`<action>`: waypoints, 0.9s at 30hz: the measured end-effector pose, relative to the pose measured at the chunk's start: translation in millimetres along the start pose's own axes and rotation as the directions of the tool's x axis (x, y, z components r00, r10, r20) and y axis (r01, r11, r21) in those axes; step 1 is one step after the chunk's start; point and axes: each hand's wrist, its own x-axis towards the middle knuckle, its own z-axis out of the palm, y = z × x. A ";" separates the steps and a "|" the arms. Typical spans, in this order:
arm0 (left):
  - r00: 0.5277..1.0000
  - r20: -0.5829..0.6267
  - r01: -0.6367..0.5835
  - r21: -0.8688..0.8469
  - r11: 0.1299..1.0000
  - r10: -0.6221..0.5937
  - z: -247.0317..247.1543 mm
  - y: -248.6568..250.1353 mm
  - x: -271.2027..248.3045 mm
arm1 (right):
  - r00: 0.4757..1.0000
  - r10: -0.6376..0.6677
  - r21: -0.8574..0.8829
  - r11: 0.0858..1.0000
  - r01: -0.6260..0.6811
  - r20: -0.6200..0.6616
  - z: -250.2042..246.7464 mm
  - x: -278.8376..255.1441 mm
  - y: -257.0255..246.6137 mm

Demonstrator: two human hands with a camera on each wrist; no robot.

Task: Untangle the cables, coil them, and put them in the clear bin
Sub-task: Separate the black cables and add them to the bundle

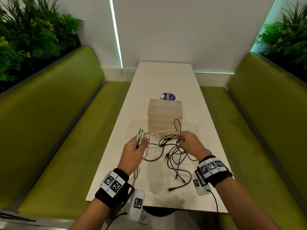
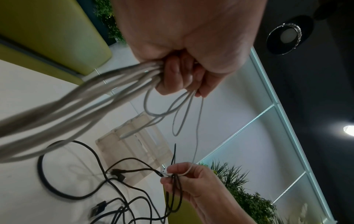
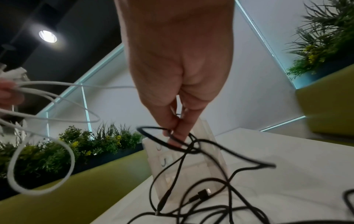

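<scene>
1. The table [image 1: 166, 77] is a long white top that runs away from the person to a white wall, with a green padded bench [image 1: 54, 123] along its left edge and another [image 1: 259, 130] along its right edge.
2. Leafy plants [image 1: 28, 37] stand behind the left bench back, and more plants [image 1: 289, 35] behind the right one. Pale teal light strips [image 1: 115, 32] run down the wall panels.
3. The wrist views show a dark ceiling with round recessed lamps [image 2: 289, 35].
4. The clear bin [image 1: 165, 117] stands upright near the middle of the table, on its centre line. A round purple sticker [image 1: 169, 96] lies on the table just behind it, towards the far edge.
5. The left hand [image 1: 136, 151] is held above the near left part of the table. Its fingers are curled tight round a bundle of white cables [image 2: 80, 97], whose plug ends stick up out of the fist.
6. The right hand [image 1: 191, 143] is held just in front of the bin. Its thumb and fingers pinch one white strand, which runs across from the left hand, together with black cables [image 1: 179, 163].
7. The rest of the black cables lie tangled in loose loops on the near half of the table, between the two wrists and towards the near edge.
</scene>
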 end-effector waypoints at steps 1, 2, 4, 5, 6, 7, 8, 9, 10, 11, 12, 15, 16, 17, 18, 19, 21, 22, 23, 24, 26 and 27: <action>1.000 0.000 0.002 -0.001 1.000 -0.002 -0.4 0.7 -0.5 | 1.000 0.014 0.036 0.999 -0.014 -0.009 0.0 -1.8 1.2; 1.000 0.001 0.003 -0.003 1.000 -0.003 -1.0 1.9 -1.0 | 1.000 0.024 0.065 0.998 -0.023 -0.014 -0.4 -3.2 2.6; 1.000 -0.002 0.005 -0.011 1.000 -0.005 -2.7 3.8 -1.7 | 1.000 0.025 0.086 0.996 -0.027 0.016 -1.8 -4.8 4.4; 1.000 -0.005 0.006 -0.020 1.000 -0.006 -3.7 4.6 -1.9 | 0.999 0.020 0.087 0.996 -0.023 0.045 -2.7 -4.6 5.3; 1.000 -0.008 0.009 -0.029 1.000 -0.009 -4.6 4.8 -2.1 | 0.997 0.014 0.084 0.996 -0.020 0.074 -3.3 -3.9 6.5; 1.000 -0.011 0.012 -0.036 0.999 -0.012 -5.3 5.0 -2.0 | 0.996 0.010 0.079 0.997 -0.017 0.094 -4.0 -3.0 7.1; 1.000 -0.012 0.015 -0.041 0.999 -0.015 -5.7 4.8 -1.9 | 0.994 0.013 0.084 0.996 -0.022 0.108 -4.5 -2.5 8.2; 1.000 -0.014 0.017 -0.042 0.999 -0.017 -6.1 4.7 -1.9 | 0.993 0.024 0.111 0.993 -0.037 0.116 -5.0 -2.0 8.6; 1.000 -0.017 0.016 -0.043 0.999 -0.017 -6.3 4.7 -1.9 | 0.993 0.037 0.157 0.986 -0.055 0.115 -4.8 -1.0 9.1; 1.000 -0.019 0.013 -0.045 0.999 -0.014 -6.5 4.3 -1.8 | 0.994 0.043 0.194 0.979 -0.062 0.100 -5.2 -0.9 8.5; 1.000 -0.021 0.011 -0.046 0.999 -0.012 -6.4 3.7 -2.0 | 0.996 0.043 0.222 0.973 -0.060 0.079 -5.4 -1.1 7.7; 1.000 -0.023 0.010 -0.053 0.999 -0.011 -5.3 3.5 -3.1 | 0.999 0.035 0.206 0.978 -0.039 0.025 -6.0 -4.1 3.0; 1.000 -0.020 0.012 -0.055 0.998 -0.013 -5.1 3.2 -3.0 | 1.000 0.005 0.129 0.992 -0.004 -0.007 -6.4 -5.5 1.3; 1.000 -0.017 0.012 -0.055 0.998 -0.013 -5.3 2.9 -2.9 | 0.997 -0.047 -0.002 0.999 0.047 -0.058 -6.9 -7.2 -0.6; 1.000 -0.015 0.012 -0.053 0.999 -0.012 -5.5 2.2 -2.4 | 0.990 -0.098 -0.150 0.985 0.081 -0.104 -7.1 -8.7 -1.2; 1.000 -0.016 0.006 -0.052 0.999 -0.007 -5.6 2.1 -2.2 | 0.981 -0.126 -0.266 0.960 0.083 -0.149 -7.4 -10.0 -1.4; 1.000 -0.012 -0.008 -0.042 0.999 0.007 -5.1 1.0 -1.8 | 0.979 -0.071 -0.333 0.943 0.004 -0.189 -9.1 -11.0 -2.6; 1.000 -0.008 -0.010 -0.033 0.999 0.010 -5.1 -0.4 -1.4 | 0.982 -0.037 -0.360 0.932 -0.033 -0.184 -10.0 -10.2 -2.9; 1.000 -0.001 -0.007 -0.026 1.000 0.007 -5.0 -1.8 -1.1 | 0.986 -0.017 -0.384 0.922 -0.047 -0.163 -11.9 -10.4 -3.9; 1.000 0.012 0.004 -0.027 1.000 -0.004 -4.9 -2.0 -1.4 | 0.993 -0.018 -0.377 0.926 -0.029 -0.120 -14.6 -11.7 -6.1; 0.996 0.077 0.038 -0.029 0.999 -0.036 -5.9 2.4 -3.3 | 0.994 -0.088 -0.209 0.973 0.101 0.072 -19.8 -19.4 -15.4; 0.987 0.150 0.055 -0.030 0.998 -0.050 -6.9 6.1 -4.5 | 0.969 -0.136 -0.071 0.986 0.153 0.206 -22.5 -27.9 -24.5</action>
